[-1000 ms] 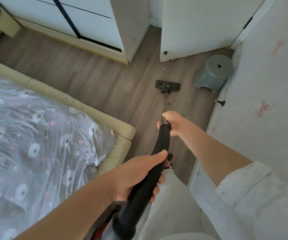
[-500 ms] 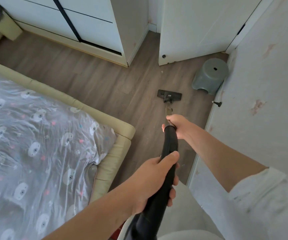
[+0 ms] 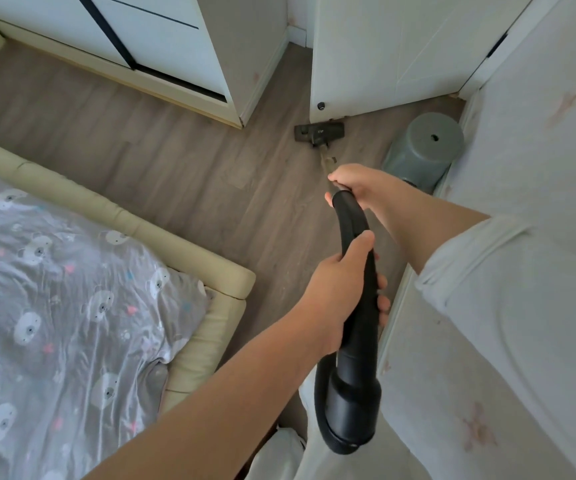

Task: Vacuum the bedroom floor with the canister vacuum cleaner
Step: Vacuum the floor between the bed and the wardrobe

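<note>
Both hands gripping the vacuum wand (image 3: 354, 271), right hand (image 3: 359, 185) ahead of left hand (image 3: 342, 289), floor nozzle (image 3: 319, 131) at 12 o'clock against the door (image 3: 400, 53).

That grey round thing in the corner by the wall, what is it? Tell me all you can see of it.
It looks like a small grey plastic stool: a round flat top with a small dark hole in the middle, and sides that widen downward. It stands upright on the wood-look floor, tucked into the corner against the wall and near the bottom of the white door. Its lower right part is hidden behind the right hand. Nothing rests on it.
</note>
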`<control>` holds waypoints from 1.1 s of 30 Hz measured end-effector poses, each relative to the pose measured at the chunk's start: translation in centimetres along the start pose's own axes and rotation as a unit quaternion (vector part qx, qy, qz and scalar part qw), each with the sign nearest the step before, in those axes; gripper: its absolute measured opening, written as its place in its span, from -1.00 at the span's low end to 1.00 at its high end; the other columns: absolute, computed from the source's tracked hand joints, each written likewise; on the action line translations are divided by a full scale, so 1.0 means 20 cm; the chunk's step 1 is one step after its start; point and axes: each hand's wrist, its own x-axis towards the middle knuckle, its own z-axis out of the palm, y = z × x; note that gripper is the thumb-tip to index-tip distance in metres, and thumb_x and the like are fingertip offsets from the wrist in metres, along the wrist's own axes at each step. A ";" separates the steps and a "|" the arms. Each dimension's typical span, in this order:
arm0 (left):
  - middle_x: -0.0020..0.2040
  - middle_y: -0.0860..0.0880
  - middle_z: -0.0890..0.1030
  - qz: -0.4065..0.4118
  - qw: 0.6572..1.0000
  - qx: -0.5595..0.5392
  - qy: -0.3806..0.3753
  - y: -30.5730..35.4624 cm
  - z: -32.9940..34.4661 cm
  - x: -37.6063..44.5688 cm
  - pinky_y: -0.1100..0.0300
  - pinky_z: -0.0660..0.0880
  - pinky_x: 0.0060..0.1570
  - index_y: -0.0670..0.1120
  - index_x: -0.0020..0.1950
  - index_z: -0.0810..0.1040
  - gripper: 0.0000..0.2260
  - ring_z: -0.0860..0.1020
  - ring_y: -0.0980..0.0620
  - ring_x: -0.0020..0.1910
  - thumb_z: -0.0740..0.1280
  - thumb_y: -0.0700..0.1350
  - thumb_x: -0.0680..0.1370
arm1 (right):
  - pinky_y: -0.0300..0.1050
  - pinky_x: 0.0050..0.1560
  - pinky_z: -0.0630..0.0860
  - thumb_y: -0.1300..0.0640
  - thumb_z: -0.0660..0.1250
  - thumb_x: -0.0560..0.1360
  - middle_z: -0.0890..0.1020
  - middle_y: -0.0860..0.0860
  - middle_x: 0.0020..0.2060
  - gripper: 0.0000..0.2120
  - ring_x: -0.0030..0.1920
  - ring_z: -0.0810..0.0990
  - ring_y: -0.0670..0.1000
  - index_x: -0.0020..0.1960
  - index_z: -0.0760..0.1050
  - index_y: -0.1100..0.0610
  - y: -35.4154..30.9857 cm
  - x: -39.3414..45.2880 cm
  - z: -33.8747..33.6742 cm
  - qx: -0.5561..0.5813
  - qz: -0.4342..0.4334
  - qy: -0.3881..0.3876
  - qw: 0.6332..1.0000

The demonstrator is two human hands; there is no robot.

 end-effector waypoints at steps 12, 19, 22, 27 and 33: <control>-0.30 -0.01 0.57 -0.082 0.988 0.092 -0.091 -0.32 -0.20 -0.37 0.15 0.54 -0.36 -0.06 0.13 0.54 -0.60 0.52 0.02 -0.42 0.39 0.25 0.53 | -0.08 -0.17 0.62 0.21 0.20 0.62 0.39 0.10 -0.05 -0.92 -0.11 0.50 0.08 0.08 0.34 0.19 0.51 -0.28 0.02 0.132 0.057 -0.020 0.989; -0.31 -0.03 0.57 -0.139 0.960 0.186 -0.155 -0.58 -0.28 -0.80 0.14 0.54 -0.39 -0.11 0.21 0.50 -0.53 0.54 -0.02 -0.42 0.37 0.26 0.56 | -0.18 -0.20 0.48 0.18 0.09 0.69 0.32 0.13 0.24 -0.90 0.05 0.42 0.08 0.08 0.36 0.17 1.04 -0.75 -0.01 0.282 0.060 -0.003 0.957; -0.30 -0.04 0.56 -0.155 0.950 0.215 -0.166 -0.67 -0.28 -0.93 0.14 0.54 -0.38 -0.13 0.23 0.47 -0.53 0.54 -0.03 -0.43 0.34 0.25 0.58 | -0.14 -0.33 0.57 0.18 0.15 0.66 0.40 0.16 0.07 -0.87 -0.15 0.50 0.08 -0.06 0.31 0.18 1.24 -0.88 -0.09 0.278 0.090 -0.003 0.956; -0.32 -0.03 0.57 -0.166 0.933 0.262 -0.185 -0.66 -0.23 -0.92 0.17 0.54 -0.42 -0.12 0.21 0.47 -0.54 0.54 -0.01 -0.45 0.33 0.25 0.58 | -0.16 -0.47 0.56 0.20 0.20 0.62 0.41 0.17 -0.03 -0.91 -0.21 0.51 0.10 -0.04 0.32 0.18 1.30 -0.88 -0.18 0.330 0.081 0.028 0.940; -0.34 0.00 0.52 -0.124 0.938 0.281 -0.158 -0.52 -0.12 -0.59 0.19 0.48 -0.43 -0.07 0.13 0.48 -0.62 0.48 0.04 -0.46 0.27 0.24 0.62 | -0.07 -0.23 0.54 0.23 0.15 0.63 0.40 0.14 -0.10 -0.89 -0.22 0.46 0.09 -0.08 0.30 0.18 1.03 -0.68 -0.32 0.299 0.022 0.048 0.953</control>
